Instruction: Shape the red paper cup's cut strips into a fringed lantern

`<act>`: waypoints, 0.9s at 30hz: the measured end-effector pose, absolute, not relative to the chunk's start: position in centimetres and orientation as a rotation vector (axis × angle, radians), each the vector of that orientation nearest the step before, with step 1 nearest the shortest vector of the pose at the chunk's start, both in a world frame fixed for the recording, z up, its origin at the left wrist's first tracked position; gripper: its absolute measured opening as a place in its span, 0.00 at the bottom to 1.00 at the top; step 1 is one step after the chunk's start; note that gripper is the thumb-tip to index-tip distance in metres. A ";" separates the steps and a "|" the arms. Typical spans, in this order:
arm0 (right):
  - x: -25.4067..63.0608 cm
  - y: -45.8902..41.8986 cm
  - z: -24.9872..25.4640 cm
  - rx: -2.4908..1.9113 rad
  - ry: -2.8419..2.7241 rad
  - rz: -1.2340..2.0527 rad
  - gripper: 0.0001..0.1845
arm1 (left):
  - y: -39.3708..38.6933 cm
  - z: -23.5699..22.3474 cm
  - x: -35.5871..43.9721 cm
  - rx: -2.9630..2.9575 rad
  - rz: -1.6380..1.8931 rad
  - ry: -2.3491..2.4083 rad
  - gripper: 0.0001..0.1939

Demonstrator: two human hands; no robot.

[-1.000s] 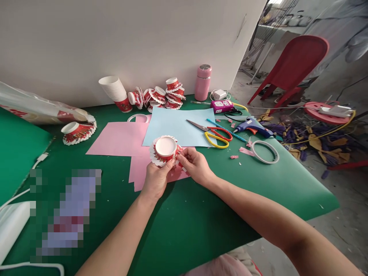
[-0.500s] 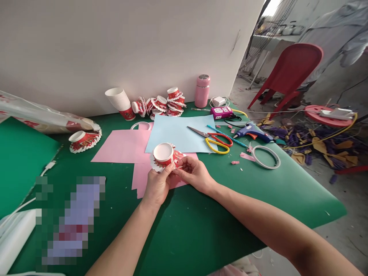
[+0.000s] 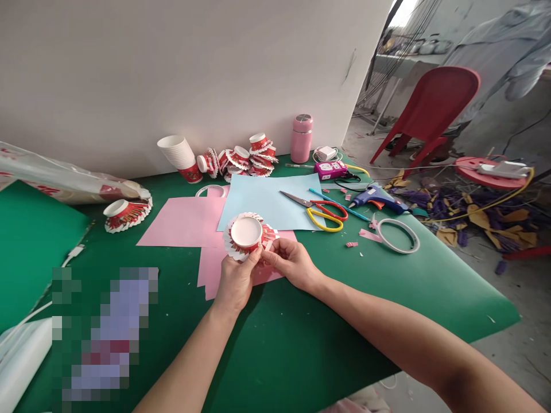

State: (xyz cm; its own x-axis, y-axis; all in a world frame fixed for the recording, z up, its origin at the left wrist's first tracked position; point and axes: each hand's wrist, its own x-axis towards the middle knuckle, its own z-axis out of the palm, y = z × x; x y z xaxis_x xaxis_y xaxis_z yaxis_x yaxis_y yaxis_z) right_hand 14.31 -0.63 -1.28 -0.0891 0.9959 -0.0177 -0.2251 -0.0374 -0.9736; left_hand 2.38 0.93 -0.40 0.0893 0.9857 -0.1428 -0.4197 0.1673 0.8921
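Your left hand (image 3: 236,281) is closed, thumb pinching the near edge of the cut cup (image 3: 247,231), bottom up over the pink sheets (image 3: 181,221). Your right hand (image 3: 293,261) pinches a paper strip (image 3: 268,245) on its near right — hold the cup steady, bend gently.

The blue sheet (image 3: 262,198) is smooth, matt paper. Before it, the fringed cup (image 3: 247,231) is paper; behind the sheet, a pink flask (image 3: 302,144) looks glossy.
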 end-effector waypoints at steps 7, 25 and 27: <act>14.3 -0.6 -0.9 -0.992 -1.036 1.476 0.24 | 0.9 -0.5 2.4 0.830 1.252 0.945 0.17; 14.8 -0.3 -0.3 -1.011 -0.892 1.485 0.19 | 1.4 -0.3 1.8 0.798 1.057 0.905 0.15; 14.7 -0.3 -0.5 -0.997 -0.865 1.477 0.19 | 1.4 -0.2 1.8 0.780 1.049 0.898 0.15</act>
State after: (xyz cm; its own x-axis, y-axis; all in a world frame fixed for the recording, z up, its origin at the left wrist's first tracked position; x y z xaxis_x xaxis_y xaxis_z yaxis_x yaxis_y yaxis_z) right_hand 14.71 -0.32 -0.53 -0.0446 0.9912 -0.1246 -0.3761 -0.1322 -0.9171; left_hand 1.82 1.36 -0.20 0.2308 0.9440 -0.2359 -0.3786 0.3104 0.8719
